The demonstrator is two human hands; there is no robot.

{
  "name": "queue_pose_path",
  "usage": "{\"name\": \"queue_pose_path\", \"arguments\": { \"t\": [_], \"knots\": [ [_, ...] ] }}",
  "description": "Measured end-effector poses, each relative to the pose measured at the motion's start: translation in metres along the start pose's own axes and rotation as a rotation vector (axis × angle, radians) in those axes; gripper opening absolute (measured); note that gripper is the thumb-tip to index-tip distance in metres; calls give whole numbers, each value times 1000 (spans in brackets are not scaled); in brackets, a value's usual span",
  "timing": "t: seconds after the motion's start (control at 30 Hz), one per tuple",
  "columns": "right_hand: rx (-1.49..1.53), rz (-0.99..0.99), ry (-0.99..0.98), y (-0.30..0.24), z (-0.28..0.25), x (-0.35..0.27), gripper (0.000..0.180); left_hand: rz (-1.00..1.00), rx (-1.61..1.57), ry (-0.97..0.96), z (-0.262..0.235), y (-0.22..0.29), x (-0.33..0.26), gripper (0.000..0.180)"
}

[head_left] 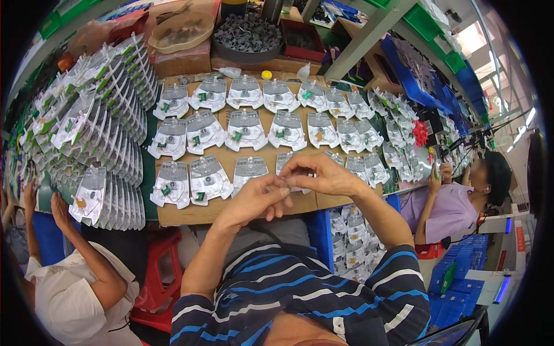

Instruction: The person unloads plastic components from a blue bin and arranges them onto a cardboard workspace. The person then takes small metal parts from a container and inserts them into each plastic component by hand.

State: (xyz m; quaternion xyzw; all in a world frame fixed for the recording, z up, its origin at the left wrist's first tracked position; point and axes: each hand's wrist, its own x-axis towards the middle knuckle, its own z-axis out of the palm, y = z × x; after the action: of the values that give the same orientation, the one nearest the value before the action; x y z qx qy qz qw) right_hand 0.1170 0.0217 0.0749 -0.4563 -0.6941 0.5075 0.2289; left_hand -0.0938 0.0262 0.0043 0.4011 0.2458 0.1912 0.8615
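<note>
My left hand and my right hand meet over the front edge of a cardboard sheet. Both are closed, thumbs and fingers pinched together at nearly the same spot. Whatever lies between the fingertips is too small to make out. Rows of white and clear plastic housings lie on the cardboard, many with a small green circuit board inside. Just beyond my fingers sits a housing in the nearest row, and my right hand partly covers another beside it.
Tall stacks of housings rise at the left. At the back stand a black tub of small grey parts, a tan bowl and a dark red tray. Co-workers sit at left and right, the right one in a purple shirt.
</note>
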Motion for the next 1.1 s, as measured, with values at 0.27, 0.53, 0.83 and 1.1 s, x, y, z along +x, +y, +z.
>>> {"name": "queue_pose_path", "arguments": {
  "t": [0.27, 0.53, 0.83, 1.1],
  "knots": [
    [-618, 115, -18, -5, 1, 15, 43, 55, 246, 125, 4, 7, 3, 22],
    [-397, -17, 11, -12, -13, 17, 18, -43, 58, 3, -14, 2, 9, 18],
    [-512, 111, 601, 75, -80, 108, 22, 5, -276, -14, -7, 4, 7, 15],
    [-900, 193, 459, 84, -82, 141, 18, 70, -338, 108, -19, -8, -5, 16]
  ]
}}
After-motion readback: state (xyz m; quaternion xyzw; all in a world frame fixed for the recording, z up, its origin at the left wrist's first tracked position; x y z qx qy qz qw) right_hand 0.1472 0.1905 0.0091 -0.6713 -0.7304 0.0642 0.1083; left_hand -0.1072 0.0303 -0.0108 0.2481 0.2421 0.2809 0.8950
